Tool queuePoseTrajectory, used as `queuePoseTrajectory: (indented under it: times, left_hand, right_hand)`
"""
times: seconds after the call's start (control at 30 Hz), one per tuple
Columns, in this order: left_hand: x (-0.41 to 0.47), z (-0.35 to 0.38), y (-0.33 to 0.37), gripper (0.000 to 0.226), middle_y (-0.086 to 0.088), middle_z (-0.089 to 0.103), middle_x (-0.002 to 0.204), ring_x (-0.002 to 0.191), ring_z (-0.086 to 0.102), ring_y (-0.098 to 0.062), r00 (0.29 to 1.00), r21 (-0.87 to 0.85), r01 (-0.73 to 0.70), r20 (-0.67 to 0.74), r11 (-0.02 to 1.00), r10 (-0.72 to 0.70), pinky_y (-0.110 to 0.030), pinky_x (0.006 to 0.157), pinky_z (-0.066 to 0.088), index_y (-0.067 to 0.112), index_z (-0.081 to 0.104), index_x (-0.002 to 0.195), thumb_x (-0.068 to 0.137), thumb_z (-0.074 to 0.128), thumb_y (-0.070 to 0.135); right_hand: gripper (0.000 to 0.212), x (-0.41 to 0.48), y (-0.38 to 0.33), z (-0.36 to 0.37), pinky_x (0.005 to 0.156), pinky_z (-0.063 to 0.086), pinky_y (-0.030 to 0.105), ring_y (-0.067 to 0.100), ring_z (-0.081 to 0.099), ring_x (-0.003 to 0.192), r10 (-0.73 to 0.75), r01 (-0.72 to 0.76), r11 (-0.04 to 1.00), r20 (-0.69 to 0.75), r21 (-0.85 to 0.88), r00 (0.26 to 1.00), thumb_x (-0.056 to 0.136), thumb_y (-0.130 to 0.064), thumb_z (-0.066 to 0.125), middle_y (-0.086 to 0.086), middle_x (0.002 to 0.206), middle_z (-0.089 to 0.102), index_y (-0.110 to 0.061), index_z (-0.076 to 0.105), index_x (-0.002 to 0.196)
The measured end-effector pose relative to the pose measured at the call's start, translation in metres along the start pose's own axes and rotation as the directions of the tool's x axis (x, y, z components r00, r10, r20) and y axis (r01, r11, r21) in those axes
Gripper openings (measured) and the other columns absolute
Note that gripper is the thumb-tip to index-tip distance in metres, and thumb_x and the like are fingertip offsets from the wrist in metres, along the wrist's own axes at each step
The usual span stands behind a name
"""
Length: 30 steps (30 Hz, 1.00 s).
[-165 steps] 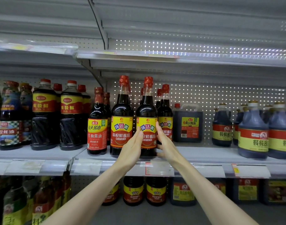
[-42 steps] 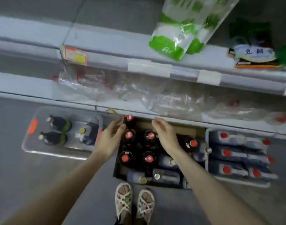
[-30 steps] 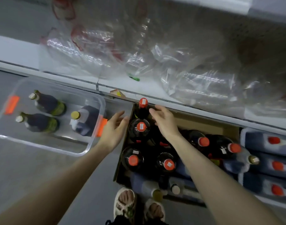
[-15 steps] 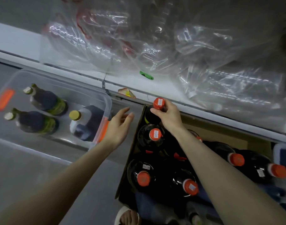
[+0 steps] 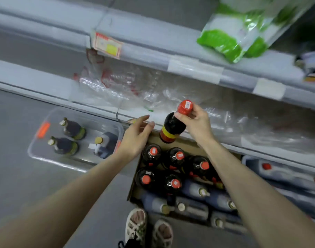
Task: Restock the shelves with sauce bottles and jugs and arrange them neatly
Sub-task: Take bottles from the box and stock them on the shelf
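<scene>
Sauce bottle (image 5: 172, 128), dark glossy and red-capped, hangs gripped by right hand (image 5: 196, 122); left hand (image 5: 135, 138) spread, empty.

Both bare forearms reach forward and down from the lower corners of the view. The right hand (image 5: 196, 122) is closed, with the fingers and thumb curled in a grip at the fingertips. The left hand (image 5: 135, 138) is open, palm turned inward, fingers straight and a little spread, holding nothing.

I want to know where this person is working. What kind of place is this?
Probably a grocery shop aisle. There are long shelves with a price tag, a cardboard box full of sauce bottles, and the right hand lifting one bottle out.
</scene>
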State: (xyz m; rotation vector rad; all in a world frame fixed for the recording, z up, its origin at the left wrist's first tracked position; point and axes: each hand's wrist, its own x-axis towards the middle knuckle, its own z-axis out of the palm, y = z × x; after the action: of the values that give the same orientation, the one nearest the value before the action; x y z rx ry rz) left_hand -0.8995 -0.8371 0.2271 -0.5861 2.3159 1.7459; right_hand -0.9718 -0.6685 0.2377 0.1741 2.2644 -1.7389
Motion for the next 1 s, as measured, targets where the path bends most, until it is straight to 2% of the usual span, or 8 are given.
queuePoseTrajectory:
  times: [0.07,0.13,0.4,0.57,0.63,0.73,0.87,1.0]
  left_hand:
    - [-0.024,-0.010,0.052,0.042,0.000,0.059,0.112,0.105,0.056,-0.012,0.999,-0.002,-0.036,0.027,0.999,0.037,-0.016,0.082,0.039,0.018,0.049,0.137,0.098,0.051,0.033]
    - [-0.049,-0.019,0.107,0.044,0.000,0.059,0.110,0.106,0.057,-0.015,0.996,-0.003,-0.073,0.046,0.997,0.073,-0.017,0.079,0.040,0.018,0.048,0.137,0.097,0.052,0.033]
    - [-0.140,-0.044,0.343,0.081,0.005,0.051,0.126,0.118,0.051,-0.010,0.942,-0.042,-0.301,0.140,0.953,0.304,-0.028,0.094,0.045,0.025,0.039,0.143,0.075,0.076,0.046]
    - [-0.201,-0.063,0.481,0.113,0.006,0.050,0.136,0.122,0.049,-0.011,0.859,-0.022,-0.487,0.166,0.873,0.484,-0.034,0.101,0.044,0.028,0.033,0.145,0.051,0.083,0.065]
    - [-0.229,-0.069,0.534,0.105,0.010,0.051,0.131,0.119,0.050,-0.008,0.814,-0.024,-0.561,0.164,0.827,0.557,-0.030,0.097,0.045,0.027,0.036,0.143,0.053,0.082,0.055]
    - [-0.270,-0.074,0.598,0.072,0.026,0.054,0.111,0.104,0.054,0.011,0.722,-0.035,-0.681,0.131,0.731,0.679,-0.010,0.083,0.045,0.036,0.042,0.125,0.066,0.084,0.033]
    - [-0.308,-0.082,0.659,0.064,0.019,0.059,0.105,0.097,0.056,0.005,0.632,0.015,-0.774,0.061,0.633,0.772,-0.015,0.077,0.044,0.027,0.047,0.119,0.068,0.085,0.030]
    - [-0.333,-0.094,0.699,0.060,0.011,0.064,0.103,0.097,0.061,-0.003,0.562,0.027,-0.827,0.004,0.562,0.827,-0.021,0.081,0.048,0.021,0.054,0.115,0.065,0.087,0.028]
  right_hand:
    - [0.027,-0.023,-0.057,-0.026,0.071,0.044,0.004,-0.013,0.061,0.072,-0.027,0.028,0.999,-0.017,0.034,0.999,0.082,-0.003,0.073,-0.012,0.087,0.065,-0.014,0.063,0.105]
    - [0.023,-0.046,-0.116,-0.051,0.073,0.046,0.007,-0.010,0.061,0.071,-0.065,0.066,0.997,-0.021,0.039,0.998,0.082,-0.004,0.074,-0.012,0.084,0.066,-0.015,0.065,0.100]
    - [0.010,-0.128,-0.373,-0.159,0.091,0.051,0.048,0.015,0.062,0.083,-0.374,0.373,0.927,-0.084,-0.024,0.924,0.082,-0.023,0.076,-0.007,0.079,0.066,-0.026,0.066,0.082]
    - [0.011,-0.197,-0.519,-0.216,0.085,0.054,0.044,0.013,0.065,0.085,-0.585,0.577,0.811,-0.111,-0.097,0.803,0.082,-0.030,0.075,-0.003,0.084,0.068,-0.022,0.068,0.085]
    - [0.010,-0.229,-0.572,-0.237,0.076,0.054,0.034,0.005,0.064,0.078,-0.656,0.644,0.754,-0.121,-0.129,0.745,0.083,-0.030,0.074,-0.007,0.081,0.069,-0.022,0.068,0.086]
    - [0.010,-0.274,-0.640,-0.262,0.065,0.051,0.028,0.003,0.062,0.066,-0.739,0.723,0.674,-0.124,-0.153,0.662,0.085,-0.028,0.073,-0.009,0.074,0.067,-0.023,0.066,0.081]
    - [0.015,-0.320,-0.704,-0.287,0.082,0.056,0.037,0.014,0.068,0.082,-0.824,0.799,0.566,-0.127,-0.205,0.552,0.083,-0.034,0.074,-0.004,0.082,0.071,-0.020,0.069,0.087]
    - [0.016,-0.348,-0.745,-0.299,0.072,0.053,0.021,0.000,0.066,0.074,-0.874,0.848,0.486,-0.102,-0.211,0.476,0.084,-0.031,0.073,-0.009,0.079,0.070,-0.017,0.069,0.091]
